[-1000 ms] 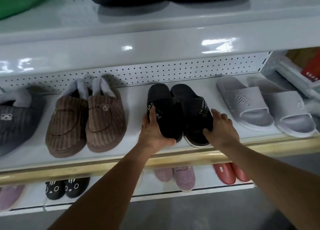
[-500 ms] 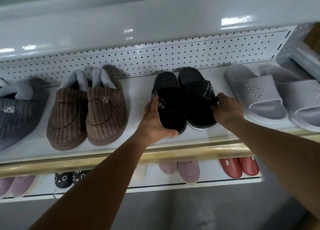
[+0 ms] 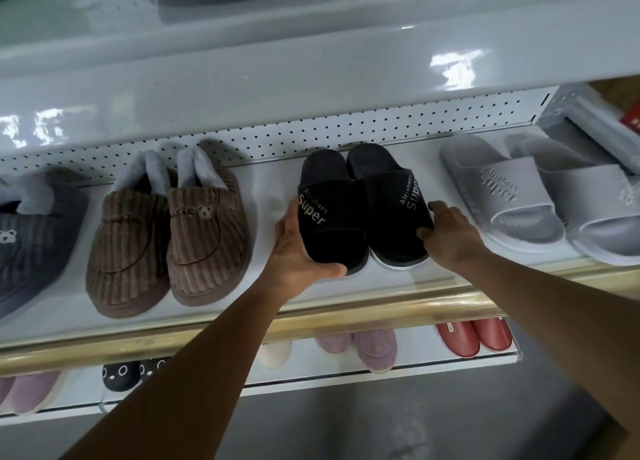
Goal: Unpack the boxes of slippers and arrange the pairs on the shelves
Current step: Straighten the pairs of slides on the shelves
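A pair of black slide slippers printed "Super" stands side by side on the white middle shelf point(image 3: 277, 196), toes toward me. My left hand point(image 3: 298, 252) grips the toe end and left side of the left black slipper point(image 3: 329, 210). My right hand point(image 3: 446, 234) holds the right edge of the right black slipper point(image 3: 391, 200), thumb on its strap. The two slippers touch each other.
Brown corduroy bear slippers point(image 3: 169, 234) stand left of the pair, and a dark grey fuzzy slipper point(image 3: 31, 238) further left. Grey "Super" slides point(image 3: 540, 196) lie to the right. The shelf has a gold front rail point(image 3: 363, 317). A lower shelf holds pink, red and black slippers.
Both hands have slid the black pair further back on the shelf and squared it up. My right hand moved from the toe to the slipper's right side.
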Demonstrator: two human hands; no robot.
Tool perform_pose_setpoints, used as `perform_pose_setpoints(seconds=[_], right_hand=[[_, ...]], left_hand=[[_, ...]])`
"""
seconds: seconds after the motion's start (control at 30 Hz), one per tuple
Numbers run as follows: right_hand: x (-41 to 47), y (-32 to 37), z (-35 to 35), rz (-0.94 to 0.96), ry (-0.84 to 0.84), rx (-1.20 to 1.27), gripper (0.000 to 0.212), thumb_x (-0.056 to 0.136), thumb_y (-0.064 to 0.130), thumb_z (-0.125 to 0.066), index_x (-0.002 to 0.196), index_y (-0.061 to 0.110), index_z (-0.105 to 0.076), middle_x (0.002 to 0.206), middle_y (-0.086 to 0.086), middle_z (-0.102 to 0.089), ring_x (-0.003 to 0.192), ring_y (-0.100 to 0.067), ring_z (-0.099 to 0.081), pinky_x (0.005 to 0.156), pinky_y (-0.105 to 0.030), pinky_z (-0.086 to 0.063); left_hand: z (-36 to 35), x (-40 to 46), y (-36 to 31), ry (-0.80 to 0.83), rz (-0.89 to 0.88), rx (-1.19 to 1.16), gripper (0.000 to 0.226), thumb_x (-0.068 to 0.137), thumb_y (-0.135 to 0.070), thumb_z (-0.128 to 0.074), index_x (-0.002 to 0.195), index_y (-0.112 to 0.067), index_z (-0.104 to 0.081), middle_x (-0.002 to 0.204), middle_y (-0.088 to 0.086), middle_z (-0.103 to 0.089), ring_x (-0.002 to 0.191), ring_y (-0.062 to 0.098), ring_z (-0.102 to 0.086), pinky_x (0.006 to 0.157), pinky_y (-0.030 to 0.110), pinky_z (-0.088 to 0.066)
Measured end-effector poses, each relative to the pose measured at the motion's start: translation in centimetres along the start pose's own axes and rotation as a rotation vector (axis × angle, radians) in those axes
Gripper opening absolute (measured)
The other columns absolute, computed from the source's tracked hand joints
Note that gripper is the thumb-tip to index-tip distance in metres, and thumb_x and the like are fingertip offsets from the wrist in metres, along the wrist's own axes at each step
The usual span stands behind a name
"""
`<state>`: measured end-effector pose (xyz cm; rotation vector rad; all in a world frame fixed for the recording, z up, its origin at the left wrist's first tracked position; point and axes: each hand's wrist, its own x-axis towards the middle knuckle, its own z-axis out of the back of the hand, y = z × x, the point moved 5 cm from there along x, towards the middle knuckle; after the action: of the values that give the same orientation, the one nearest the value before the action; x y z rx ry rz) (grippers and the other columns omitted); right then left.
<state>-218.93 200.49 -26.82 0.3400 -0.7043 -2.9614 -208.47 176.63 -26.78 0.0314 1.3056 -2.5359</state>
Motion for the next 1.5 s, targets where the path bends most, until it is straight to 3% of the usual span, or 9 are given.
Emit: perform_pose_setpoints(seconds=[0.17, 0.53, 0.77, 0.93, 1.07, 1.2, 1.37, 1.43, 1.5], right_hand=[[-1.0, 0.1, 0.1, 0.015, 0.019, 0.047, 0.047, 0.093, 0.018, -0.049, 0.139, 0.018, -0.039, 0.125, -0.018, -0.045, 0.110, -0.040, -0.052, 0.090, -0.040, -0.043], [-3.0, 1.2, 0.7, 0.033, 0.002, 0.015, 0.053, 0.084, 0.000, -0.046, 0.135, 0.013, -0.043, 0.120, -0.018, -0.044, 0.104, -0.039, -0.055, 0.090, -0.042, -0.047], [-4.0, 0.7, 0.3, 0.074, 0.086, 0.034, 0.060, 0.075, 0.001, -0.040, 0.133, 0.014, -0.042, 0.117, -0.016, -0.051, 0.110, -0.034, -0.048, 0.096, -0.046, -0.046], [-3.8, -0.5, 0.1, 0.056, 0.103, 0.002, 0.062, 0.090, 0.015, -0.050, 0.147, 0.021, -0.026, 0.125, -0.017, -0.043, 0.119, -0.037, -0.044, 0.098, -0.044, -0.044], [-3.8, -1.6, 2.3, 0.179, -0.060, 0.017, 0.051, 0.093, 0.021, -0.053, 0.142, 0.025, -0.040, 0.124, -0.010, -0.050, 0.122, -0.028, -0.045, 0.092, -0.043, -0.049], [-4.4, -4.7, 6.4, 0.337, -0.321, 0.107, 0.037, 0.090, 0.016, -0.055, 0.126, 0.024, -0.057, 0.110, -0.002, -0.057, 0.104, -0.024, -0.055, 0.073, -0.034, -0.051], [-4.1, -13.7, 12.3, 0.272, -0.540, 0.231, 0.042, 0.083, 0.017, -0.063, 0.123, 0.016, -0.050, 0.118, -0.011, -0.049, 0.107, -0.032, -0.050, 0.088, -0.047, -0.048], [-3.4, -17.5, 13.9, 0.168, -0.558, 0.242, 0.058, 0.077, 0.026, -0.070, 0.127, 0.013, -0.045, 0.124, -0.013, -0.045, 0.113, -0.034, -0.046, 0.094, -0.052, -0.044], [-2.0, -20.6, 14.3, 0.064, -0.425, 0.182, 0.085, 0.069, 0.036, -0.077, 0.140, 0.016, -0.034, 0.137, -0.014, -0.036, 0.124, -0.035, -0.037, 0.102, -0.052, -0.039]], left_hand=[[-0.4, -0.2, 0.0, 0.028, -0.011, 0.049, 0.131, 0.060, -0.028, -0.092, 0.156, -0.033, -0.004, 0.155, -0.007, -0.017, 0.139, 0.008, -0.029, 0.103, 0.014, -0.024], [-0.4, 0.0, 0.0, 0.027, -0.021, 0.065, 0.132, 0.060, -0.028, -0.092, 0.157, -0.033, -0.003, 0.155, -0.001, -0.019, 0.140, 0.014, -0.031, 0.104, 0.018, -0.025], [-0.7, 0.3, -0.2, 0.024, -0.029, 0.087, 0.130, 0.060, -0.026, -0.090, 0.157, -0.032, -0.004, 0.155, 0.001, -0.019, 0.139, 0.010, -0.024, 0.105, 0.021, -0.025], [-1.0, -0.3, -1.0, -0.084, 0.002, 0.081, 0.117, 0.066, -0.026, -0.086, 0.157, -0.027, -0.011, 0.155, 0.004, -0.022, 0.143, 0.018, -0.021, 0.117, 0.035, -0.026], [-1.7, -2.2, -5.4, -0.398, -0.203, 0.067, 0.085, 0.077, -0.025, -0.076, 0.150, -0.015, -0.033, 0.147, 0.006, -0.038, 0.134, 0.011, -0.032, 0.112, 0.024, -0.029], [-5.8, -2.8, -10.3, -0.408, -0.330, 0.002, 0.069, 0.080, -0.023, -0.073, 0.143, -0.020, -0.044, 0.139, -0.001, -0.044, 0.128, 0.013, -0.043, 0.103, 0.006, -0.030], [-14.1, -2.0, -15.7, -0.283, -0.323, -0.164, 0.067, 0.083, -0.018, -0.074, 0.142, -0.024, -0.043, 0.134, -0.007, -0.040, 0.112, 0.000, -0.050, 0.096, 0.017, -0.047], [-17.3, -0.4, -16.2, -0.218, -0.226, -0.237, 0.074, 0.083, -0.023, -0.075, 0.146, -0.026, -0.037, 0.139, -0.006, -0.037, 0.115, 0.005, -0.050, 0.099, 0.028, -0.049], [-20.1, 1.8, -16.0, -0.172, -0.085, -0.308, 0.086, 0.081, -0.031, -0.078, 0.151, -0.030, -0.028, 0.148, -0.004, -0.030, 0.131, 0.017, -0.044, 0.109, 0.041, -0.042]])
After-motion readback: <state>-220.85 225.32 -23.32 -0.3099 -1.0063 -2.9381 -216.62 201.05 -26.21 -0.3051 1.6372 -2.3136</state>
